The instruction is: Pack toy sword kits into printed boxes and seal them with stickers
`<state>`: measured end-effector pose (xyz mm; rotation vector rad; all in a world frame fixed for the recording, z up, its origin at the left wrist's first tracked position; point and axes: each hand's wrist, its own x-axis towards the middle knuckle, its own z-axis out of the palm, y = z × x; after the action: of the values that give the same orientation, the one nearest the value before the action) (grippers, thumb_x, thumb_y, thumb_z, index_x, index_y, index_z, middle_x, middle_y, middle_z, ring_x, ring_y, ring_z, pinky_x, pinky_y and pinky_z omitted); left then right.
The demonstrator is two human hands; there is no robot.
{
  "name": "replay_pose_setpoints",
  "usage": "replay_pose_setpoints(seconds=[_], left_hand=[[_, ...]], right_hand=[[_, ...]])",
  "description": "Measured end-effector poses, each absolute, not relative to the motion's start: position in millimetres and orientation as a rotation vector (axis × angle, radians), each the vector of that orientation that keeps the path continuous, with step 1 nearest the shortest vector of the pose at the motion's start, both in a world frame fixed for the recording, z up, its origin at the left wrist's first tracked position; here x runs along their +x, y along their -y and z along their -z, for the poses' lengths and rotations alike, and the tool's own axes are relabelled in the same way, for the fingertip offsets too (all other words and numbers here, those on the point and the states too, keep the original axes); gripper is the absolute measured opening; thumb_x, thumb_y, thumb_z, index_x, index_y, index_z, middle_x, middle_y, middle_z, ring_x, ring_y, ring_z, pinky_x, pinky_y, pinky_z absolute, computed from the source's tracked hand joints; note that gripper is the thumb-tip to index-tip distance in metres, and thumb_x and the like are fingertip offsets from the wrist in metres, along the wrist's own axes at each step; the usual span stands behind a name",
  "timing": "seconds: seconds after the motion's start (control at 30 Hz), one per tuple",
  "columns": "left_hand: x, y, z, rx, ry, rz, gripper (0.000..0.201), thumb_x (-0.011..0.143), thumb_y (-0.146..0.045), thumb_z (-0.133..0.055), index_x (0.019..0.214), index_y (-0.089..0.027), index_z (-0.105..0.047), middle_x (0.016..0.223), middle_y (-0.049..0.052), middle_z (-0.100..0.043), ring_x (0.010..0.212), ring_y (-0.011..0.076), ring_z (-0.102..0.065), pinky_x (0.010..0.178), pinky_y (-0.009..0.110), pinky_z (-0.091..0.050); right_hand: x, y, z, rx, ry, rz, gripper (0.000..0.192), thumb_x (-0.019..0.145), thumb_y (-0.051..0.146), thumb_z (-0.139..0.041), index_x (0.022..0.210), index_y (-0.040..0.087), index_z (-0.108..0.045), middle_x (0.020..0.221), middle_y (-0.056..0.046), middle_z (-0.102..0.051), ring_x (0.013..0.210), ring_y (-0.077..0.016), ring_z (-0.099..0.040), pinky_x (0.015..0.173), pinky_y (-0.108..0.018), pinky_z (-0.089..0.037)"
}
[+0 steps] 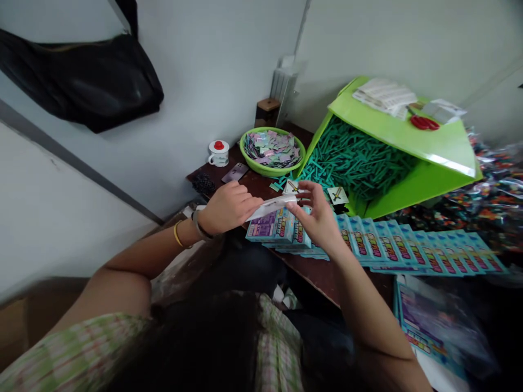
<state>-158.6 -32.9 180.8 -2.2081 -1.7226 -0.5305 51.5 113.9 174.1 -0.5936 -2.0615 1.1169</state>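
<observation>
Blue packs already lie in an overlapping row right of the green basket, so we judge much done, while our left hand and right hand pinch one white pack just below it, unplaced.

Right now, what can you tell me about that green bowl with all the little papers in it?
The green bowl is round, shallow and looks like bright green plastic. It sits flat near the back corner of the dark wooden table, close to the wall. It is filled with a loose heap of small flat packets in pink, purple, green and grey. A white mug with a red-knobbed lid stands to its left, a phone lies just in front, and a pile of teal sticks lies to its right. Neither hand touches it.
</observation>
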Motion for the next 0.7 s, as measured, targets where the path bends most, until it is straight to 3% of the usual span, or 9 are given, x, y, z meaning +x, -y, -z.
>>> replay_pose_setpoints(seconds=[0.13, 0.3, 0.4, 0.5, 0.57, 0.7], left_hand=[[-155.7, 36.6, -175.0, -2.151, 1.622, 0.473, 0.029, 0.106, -0.027, -0.045, 0.107, -0.019, -0.073, 0.072, 0.004, -0.067, 0.071, 0.0177, -0.055, 0.069, 0.036, -0.036], [-148.5, 39.4, -166.5, -2.194, 1.59, 0.449, 0.032, 0.107, -0.023, -0.043, 0.115, -0.019, -0.073, 0.07, 0.004, -0.065, 0.072, 0.0189, -0.055, 0.071, 0.036, -0.037], [-150.0, 42.9, -163.8, -2.211, 1.705, 0.551, 0.032, 0.107, -0.035, -0.048, 0.123, -0.02, -0.071, 0.079, 0.006, -0.07, 0.08, 0.0202, -0.06, 0.077, 0.037, -0.043], [-163.7, 45.4, -154.8, -2.136, 1.939, 0.879, 0.055, 0.099, -0.057, -0.058, 0.139, -0.02, -0.064, 0.111, 0.012, -0.074, 0.105, 0.026, -0.065, 0.095, 0.042, -0.048], [-176.3, 45.1, -139.6, -1.993, 2.183, 1.224, 0.073, 0.093, -0.069, -0.059, 0.147, -0.019, -0.056, 0.132, 0.016, -0.069, 0.12, 0.0296, -0.063, 0.106, 0.046, -0.047], [-181.8, 42.1, -91.5, -1.761, 2.57, 2.201, 0.085, 0.092, -0.08, -0.045, 0.152, -0.019, -0.05, 0.134, 0.018, -0.069, 0.119, 0.0304, -0.067, 0.103, 0.05, -0.054]], right_hand=[[47.9, -103.8, -165.3, -0.6, 2.019, -1.385, 0.041, 0.081, 0.059, -0.077, 0.09, 0.025, -0.058, 0.085, -0.001, -0.068, 0.078, -0.0188, -0.065, 0.072, -0.033, -0.055], [34.1, -85.3, -160.1, -0.67, 1.899, -1.493, 0.04, 0.075, 0.054, -0.082, 0.077, 0.024, -0.057, 0.073, 0.001, -0.063, 0.067, -0.0158, -0.057, 0.061, -0.028, -0.048], [29.9, -81.8, -160.0, -0.71, 1.832, -1.475, 0.037, 0.075, 0.053, -0.078, 0.072, 0.024, -0.055, 0.069, 0.002, -0.062, 0.064, -0.0155, -0.053, 0.061, -0.029, -0.047], [30.5, -85.9, -159.4, -0.716, 1.742, -1.47, 0.034, 0.075, 0.048, -0.077, 0.072, 0.025, -0.052, 0.07, 0.002, -0.062, 0.064, -0.0165, -0.055, 0.063, -0.031, -0.049], [31.5, -90.3, -157.3, -0.687, 1.715, -1.481, 0.035, 0.074, 0.045, -0.077, 0.072, 0.026, -0.048, 0.07, 0.003, -0.06, 0.064, -0.0166, -0.056, 0.063, -0.031, -0.049], [29.9, -94.5, -149.9, -0.586, 1.734, -1.493, 0.037, 0.079, 0.048, -0.075, 0.077, 0.027, -0.045, 0.071, 0.003, -0.057, 0.066, -0.0164, -0.057, 0.065, -0.03, -0.052]])
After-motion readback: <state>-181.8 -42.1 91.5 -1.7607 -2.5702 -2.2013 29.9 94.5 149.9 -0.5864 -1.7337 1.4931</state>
